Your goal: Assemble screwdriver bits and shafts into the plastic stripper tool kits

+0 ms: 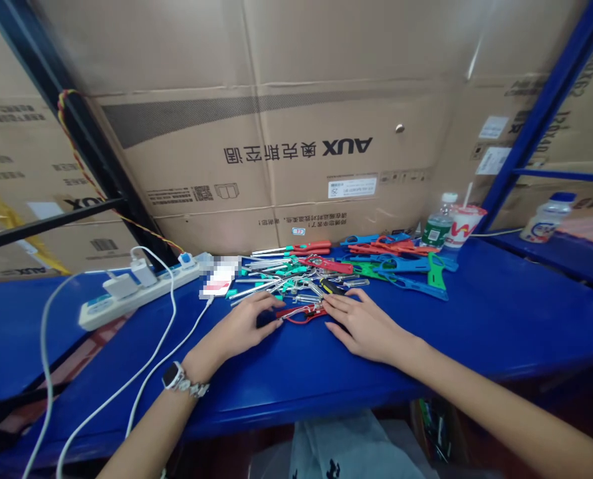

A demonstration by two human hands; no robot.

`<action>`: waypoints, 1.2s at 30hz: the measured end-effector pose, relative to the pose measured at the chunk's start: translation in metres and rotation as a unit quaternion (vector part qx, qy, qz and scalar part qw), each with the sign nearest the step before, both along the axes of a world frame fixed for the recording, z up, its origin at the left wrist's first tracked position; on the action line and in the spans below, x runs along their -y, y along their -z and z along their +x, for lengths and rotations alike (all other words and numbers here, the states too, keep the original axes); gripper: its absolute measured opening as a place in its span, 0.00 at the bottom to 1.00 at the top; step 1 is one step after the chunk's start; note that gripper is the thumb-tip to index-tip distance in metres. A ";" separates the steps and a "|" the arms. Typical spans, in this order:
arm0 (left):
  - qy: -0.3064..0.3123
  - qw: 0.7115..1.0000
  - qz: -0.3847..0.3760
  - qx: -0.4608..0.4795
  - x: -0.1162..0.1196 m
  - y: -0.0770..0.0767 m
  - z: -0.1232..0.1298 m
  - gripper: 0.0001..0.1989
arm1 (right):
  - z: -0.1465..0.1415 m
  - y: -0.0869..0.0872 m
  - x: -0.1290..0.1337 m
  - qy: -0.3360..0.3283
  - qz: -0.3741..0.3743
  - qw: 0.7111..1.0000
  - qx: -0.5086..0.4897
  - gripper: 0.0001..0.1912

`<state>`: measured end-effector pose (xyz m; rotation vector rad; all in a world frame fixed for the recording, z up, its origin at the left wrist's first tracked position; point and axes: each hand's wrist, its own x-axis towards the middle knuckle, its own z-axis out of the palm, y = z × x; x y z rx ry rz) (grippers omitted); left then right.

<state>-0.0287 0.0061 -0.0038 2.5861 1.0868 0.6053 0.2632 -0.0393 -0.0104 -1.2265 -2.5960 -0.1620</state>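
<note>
A red lighter casing (pixel 301 319), its open side up with thin wires and small parts in it, lies on the blue tabletop in front of me. My left hand (pixel 244 326) has its thumb and fingers bent at the casing's left end. At the right end, the fingers of my right hand (pixel 369 327) reach over the casing, with the thumb on the near side, so that end is partly hidden. A black and yellow screwdriver handle (pixel 332 287) lies just beyond my right fingertips. Behind the casing is a heap of metal lighter tubes (pixel 256 289) with green parts.
Blue lighter casings (pixel 411 265) and red and green ones lie at the back right, near a bottle (pixel 440 223) and a paper cup (pixel 465 226). On the left are a power strip (pixel 149 293), white cables (pixel 169 332) and a phone (pixel 221 276). Cardboard (pixel 296 113) stands behind.
</note>
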 end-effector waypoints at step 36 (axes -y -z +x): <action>0.053 0.988 0.097 -0.104 -0.019 -0.006 0.024 0.13 | -0.044 -0.022 -0.053 -0.055 -0.038 0.998 0.002 0.08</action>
